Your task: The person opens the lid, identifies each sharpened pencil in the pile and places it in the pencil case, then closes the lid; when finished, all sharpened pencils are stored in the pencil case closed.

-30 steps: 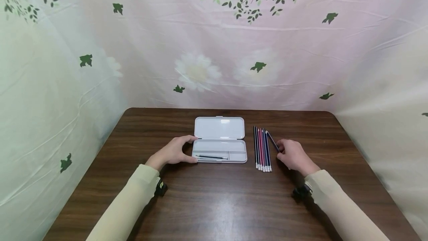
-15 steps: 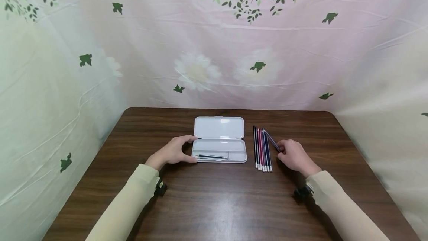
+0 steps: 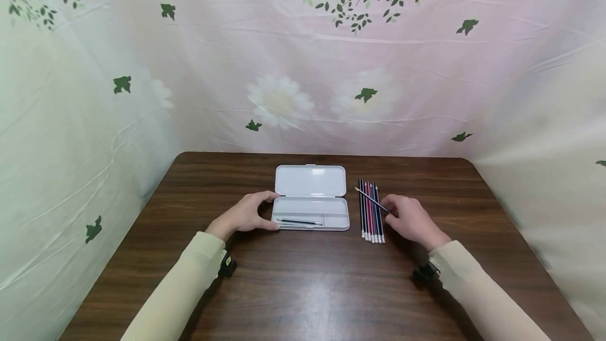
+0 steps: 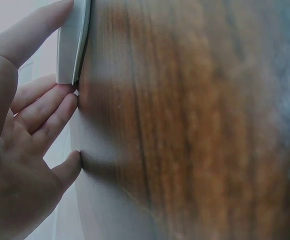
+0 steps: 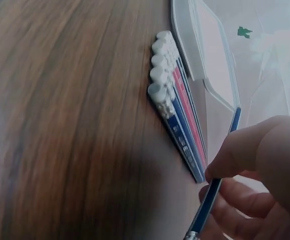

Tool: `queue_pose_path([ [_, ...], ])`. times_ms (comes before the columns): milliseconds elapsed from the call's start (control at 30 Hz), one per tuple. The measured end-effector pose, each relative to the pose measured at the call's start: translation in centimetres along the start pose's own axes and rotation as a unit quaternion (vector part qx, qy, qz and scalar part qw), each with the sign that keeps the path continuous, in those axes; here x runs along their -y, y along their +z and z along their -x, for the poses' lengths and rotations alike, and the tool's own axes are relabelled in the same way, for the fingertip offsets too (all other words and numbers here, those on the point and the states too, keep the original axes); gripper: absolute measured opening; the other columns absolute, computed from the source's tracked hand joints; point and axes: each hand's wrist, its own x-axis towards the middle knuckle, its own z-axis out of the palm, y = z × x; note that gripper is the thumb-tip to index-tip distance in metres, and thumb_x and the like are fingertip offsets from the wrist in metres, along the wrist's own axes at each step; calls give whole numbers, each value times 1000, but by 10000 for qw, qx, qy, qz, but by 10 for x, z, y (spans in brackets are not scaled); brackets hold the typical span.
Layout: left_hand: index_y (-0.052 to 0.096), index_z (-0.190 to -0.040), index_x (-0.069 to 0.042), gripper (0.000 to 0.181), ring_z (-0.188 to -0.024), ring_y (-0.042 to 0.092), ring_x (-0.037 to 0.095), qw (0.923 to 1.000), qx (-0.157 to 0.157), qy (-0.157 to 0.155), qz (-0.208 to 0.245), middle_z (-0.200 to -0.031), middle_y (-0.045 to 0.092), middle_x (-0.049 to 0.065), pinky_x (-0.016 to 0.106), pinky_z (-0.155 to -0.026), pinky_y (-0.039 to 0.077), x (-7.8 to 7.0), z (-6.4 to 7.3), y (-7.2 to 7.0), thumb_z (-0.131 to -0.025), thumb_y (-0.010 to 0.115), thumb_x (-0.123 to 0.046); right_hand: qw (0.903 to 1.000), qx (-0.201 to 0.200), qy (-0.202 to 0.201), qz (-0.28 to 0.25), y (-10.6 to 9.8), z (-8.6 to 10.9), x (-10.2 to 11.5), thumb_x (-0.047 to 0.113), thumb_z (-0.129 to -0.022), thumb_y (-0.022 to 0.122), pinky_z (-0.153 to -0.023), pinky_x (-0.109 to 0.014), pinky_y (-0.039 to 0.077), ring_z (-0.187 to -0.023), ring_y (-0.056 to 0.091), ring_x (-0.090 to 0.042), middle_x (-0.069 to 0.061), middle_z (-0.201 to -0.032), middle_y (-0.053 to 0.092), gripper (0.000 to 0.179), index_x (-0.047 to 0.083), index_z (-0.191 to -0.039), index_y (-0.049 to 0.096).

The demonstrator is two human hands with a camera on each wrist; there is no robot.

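An open white pencil case (image 3: 303, 204) lies on the table, its lid (image 3: 307, 180) folded back. My left hand (image 3: 243, 214) holds its left end, thumb at the front corner and fingers at the back one. Pencils (image 3: 300, 222) lie in the case's front long compartment. Between thumb and fingers of my right hand (image 3: 411, 220) is a dark blue pencil (image 5: 204, 209), its sharpened tip pointing left and away. In the head view this pencil slants across a row of pencils (image 3: 371, 225), dark and red ones, with white erasers toward me.
The dark wood-grain table (image 3: 303, 288) carries everything. A printed cloth (image 3: 312, 67) with leaves and flowers hangs behind it and along both sides. A dark band with a device (image 3: 426, 271) sits on my right wrist, another (image 3: 228, 266) on the left.
The right hand has moved slightly left, and its pencil has swung leftward from beside the row to across it. My left hand stays at the case.
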Motion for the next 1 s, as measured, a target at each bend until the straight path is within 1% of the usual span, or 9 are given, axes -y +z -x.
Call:
queue_pose_path([
  [133, 55, -151, -17, 87, -136, 53, 25, 10000, -6, 9, -20, -141, 61, 7, 50, -118, 39, 1, -1, 0, -79, 93, -46, 9991, -199, -373, -9, 4, -4, 8, 0, -90, 71, -75, -43, 57, -83, 64, -20, -11, -100, 72, 20, 2, -110, 74],
  [267, 55, -151, -16, 87, -136, 53, 27, 10000, -15, 15, 37, -141, 61, 8, 52, -118, 39, 0, 1, 0, -79, 93, -47, 9976, -244, -643, -42, 7, -9, 18, -2, -89, 70, -73, -40, 55, -83, 62, -19, -9, -99, 71, 21, 2, -109, 75],
  [400, 55, -152, -17, 87, -137, 52, 26, 10000, -8, 1, 31, -142, 61, 8, 51, -118, 39, 1, 1, 0, -79, 93, -47, 9963, -243, -823, -17, 13, -13, 29, -1, -88, 70, -76, -41, 56, -87, 62, -20, -7, -101, 69, 22, 5, -109, 76],
  [500, 55, -151, -17, 88, -136, 53, 25, 10000, -11, 2, 17, -141, 61, 7, 50, -118, 39, 3, 0, 1, -78, 93, -48, 9942, -273, -1036, 11, 17, -17, 36, -3, -87, 69, -76, -41, 56, -87, 63, -19, -5, -99, 68, 23, 6, -108, 76],
  [700, 55, -151, -17, 88, -136, 53, 25, 10000, -42, 36, 36, -141, 61, 7, 50, -118, 39, 4, -1, 2, -78, 93, -47, 9902, -278, -1357, 176, 25, -26, 50, -4, -87, 67, -79, -41, 57, -90, 64, -17, -2, -98, 70, 24, 6, -106, 78],
  [833, 55, -151, -17, 87, -136, 53, 26, 10000, -48, 29, 43, -141, 61, 7, 51, -118, 39, 4, 0, 2, -78, 93, -46, 9866, -338, -1580, 204, 29, -32, 61, -4, -89, 68, -84, -41, 59, -94, 68, -20, -4, -100, 71, 22, 5, -105, 78],
  [1000, 55, -151, -17, 87, -136, 53, 26, 10000, -59, 5, 18, -141, 61, 7, 50, -118, 39, 3, 0, 2, -78, 93, -46, 9847, -252, -1722, 116, 36, -40, 75, -6, -90, 66, -88, -41, 59, -100, 70, -22, -7, -105, 74, 24, 4, -108, 78],
])
